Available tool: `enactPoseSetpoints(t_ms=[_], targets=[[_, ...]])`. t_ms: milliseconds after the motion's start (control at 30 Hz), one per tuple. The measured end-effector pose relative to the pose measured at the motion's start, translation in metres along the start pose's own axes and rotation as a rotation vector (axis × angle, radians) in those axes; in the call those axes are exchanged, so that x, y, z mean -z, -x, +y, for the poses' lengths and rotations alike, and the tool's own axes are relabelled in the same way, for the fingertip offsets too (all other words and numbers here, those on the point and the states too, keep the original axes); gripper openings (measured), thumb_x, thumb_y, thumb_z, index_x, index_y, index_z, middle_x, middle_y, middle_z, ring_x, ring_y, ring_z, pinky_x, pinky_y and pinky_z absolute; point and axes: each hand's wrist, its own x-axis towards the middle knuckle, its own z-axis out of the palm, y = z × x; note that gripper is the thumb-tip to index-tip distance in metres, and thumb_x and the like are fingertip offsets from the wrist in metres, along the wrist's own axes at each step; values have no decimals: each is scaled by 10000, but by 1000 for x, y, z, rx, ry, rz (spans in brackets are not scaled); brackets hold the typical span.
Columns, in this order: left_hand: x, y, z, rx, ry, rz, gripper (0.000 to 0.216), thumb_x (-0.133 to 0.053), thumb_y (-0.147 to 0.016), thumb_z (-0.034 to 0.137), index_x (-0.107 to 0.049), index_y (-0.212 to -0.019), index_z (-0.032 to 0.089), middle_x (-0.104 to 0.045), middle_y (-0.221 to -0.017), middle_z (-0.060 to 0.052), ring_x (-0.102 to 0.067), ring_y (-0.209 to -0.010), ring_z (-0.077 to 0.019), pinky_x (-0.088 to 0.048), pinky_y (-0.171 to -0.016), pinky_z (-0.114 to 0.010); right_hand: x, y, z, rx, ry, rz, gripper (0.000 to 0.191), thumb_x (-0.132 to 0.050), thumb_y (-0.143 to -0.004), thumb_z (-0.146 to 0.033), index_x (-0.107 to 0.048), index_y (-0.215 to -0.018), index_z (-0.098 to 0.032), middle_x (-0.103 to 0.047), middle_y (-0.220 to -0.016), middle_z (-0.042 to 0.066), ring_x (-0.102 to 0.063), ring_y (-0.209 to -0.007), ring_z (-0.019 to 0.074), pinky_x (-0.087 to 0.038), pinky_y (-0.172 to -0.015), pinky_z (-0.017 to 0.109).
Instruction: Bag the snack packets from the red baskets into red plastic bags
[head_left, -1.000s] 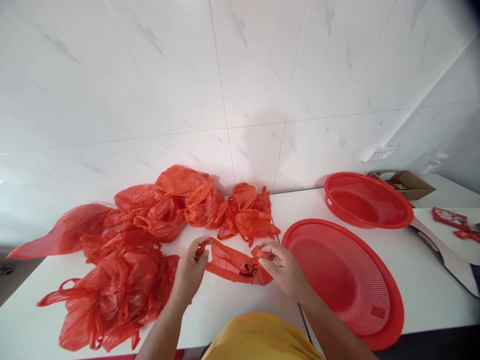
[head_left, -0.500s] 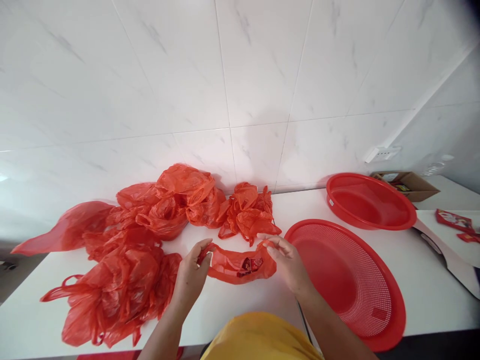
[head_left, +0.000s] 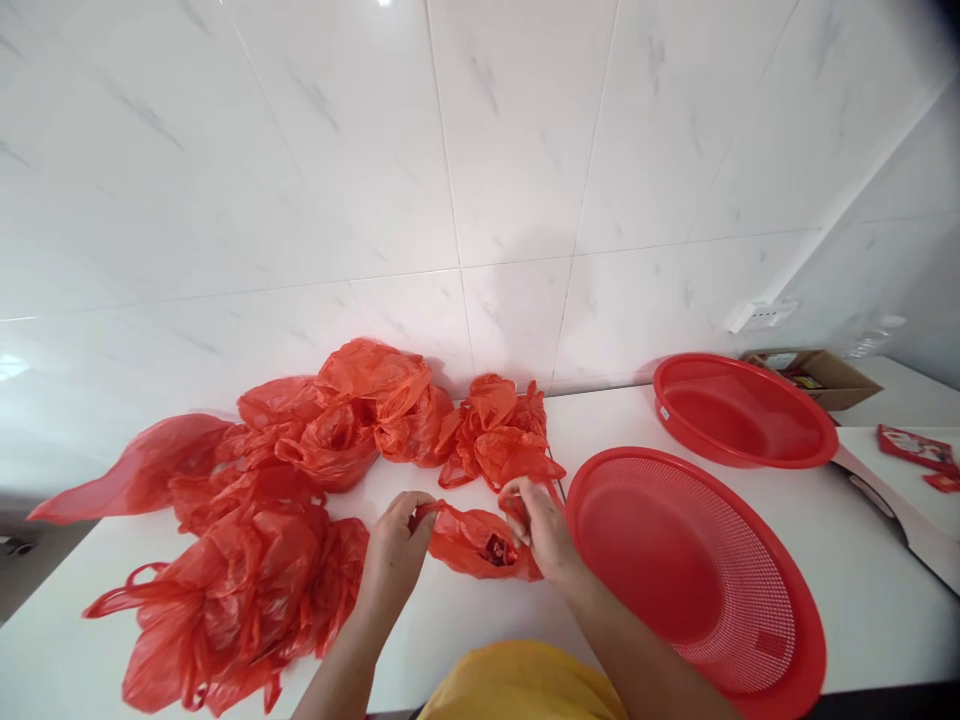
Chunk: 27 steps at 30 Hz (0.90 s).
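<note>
A small red plastic bag (head_left: 472, 542) with some dark red packets inside lies on the white counter (head_left: 862, 590) in front of me. My left hand (head_left: 396, 555) pinches its left handle, fingers closed. My right hand (head_left: 541, 530) grips the right handle, fingers closed too. The two hands are close together, with the bag bunched between them.
A heap of red plastic bags (head_left: 292, 470) covers the counter's left and back. A red mesh basket (head_left: 697, 570) lies right of my hands, a red basin (head_left: 742, 412) behind it. A cardboard box (head_left: 814, 372) and red packets (head_left: 919, 447) sit at far right.
My hands have drawn closer together, pulling the bag's handles inward, so the bag that was stretched wide is now bunched up.
</note>
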Motion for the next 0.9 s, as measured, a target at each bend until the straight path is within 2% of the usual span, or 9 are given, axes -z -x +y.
enactPoseSetpoints(t_ms=[100,167,267,333,433,600,733,833,900], targets=[[-8,0,6,-13,148,-52,62,-528,-781,222,-590,-781,211,-611,-787,2,-561,-712,-150,-445,-651,-263,-13,3,1,-30,171,-77,296,-483,-875,-468,-546,-1037,-228,-399,-564,-82,-335,-452,72,-275,-442,205],[-14,3,9,-16,291,-152,52,-538,-760,188,-580,-784,207,-610,-816,-2,-571,-757,-151,-457,-680,-265,-20,5,2,-61,255,-207,367,-558,-836,-412,-518,-1157,-239,-430,-574,-85,-375,-474,77,-304,-468,207],[-25,8,10,8,524,-324,138,-555,-759,192,-567,-895,210,-611,-838,-8,-588,-771,-154,-480,-677,-275,-26,6,5,-60,343,-335,233,-579,-818,-397,-609,-921,-190,-515,-603,-47,-447,-536,90,-338,-516,222],[-31,10,7,31,545,-277,221,-564,-780,229,-541,-1000,221,-605,-882,-16,-593,-794,-157,-491,-685,-289,-26,5,8,-57,351,-281,308,-534,-843,-444,-575,-711,-168,-539,-616,-19,-461,-558,94,-340,-530,229],[-38,14,2,-14,358,-110,237,-613,-755,235,-551,-984,237,-580,-961,-21,-570,-833,-157,-485,-735,-311,-21,2,13,-76,312,-140,404,-494,-855,-533,-560,-690,-170,-489,-577,-26,-426,-534,92,-327,-516,232],[-51,21,-1,-156,232,-284,405,-612,-706,146,-589,-1086,284,-588,-985,-15,-562,-814,-158,-475,-739,-308,-13,0,21,-98,264,-3,417,-472,-854,-555,-528,-673,-184,-403,-553,-43,-366,-504,91,-294,-468,231],[-61,21,-5,-90,244,-235,112,-518,-786,179,-616,-796,230,-610,-837,-9,-568,-750,-155,-457,-721,-292,-9,1,22,-169,211,-114,506,-330,-897,-593,-611,-810,-181,-382,-486,-49,-312,-428,96,-253,-418,240],[-65,16,-15,21,260,-179,94,-512,-796,221,-570,-721,217,-593,-727,6,-550,-688,-157,-442,-666,-280,-2,3,19,-139,186,-191,518,-346,-900,-593,-613,-1068,-183,-494,-550,-27,-379,-459,104,-318,-474,249],[-67,12,-20,74,263,-130,99,-509,-800,247,-547,-714,216,-587,-723,5,-548,-691,-163,-437,-665,-284,4,5,15,-87,194,-292,542,-346,-901,-598,-604,-1142,-187,-531,-619,-8,-436,-522,114,-376,-557,268]])
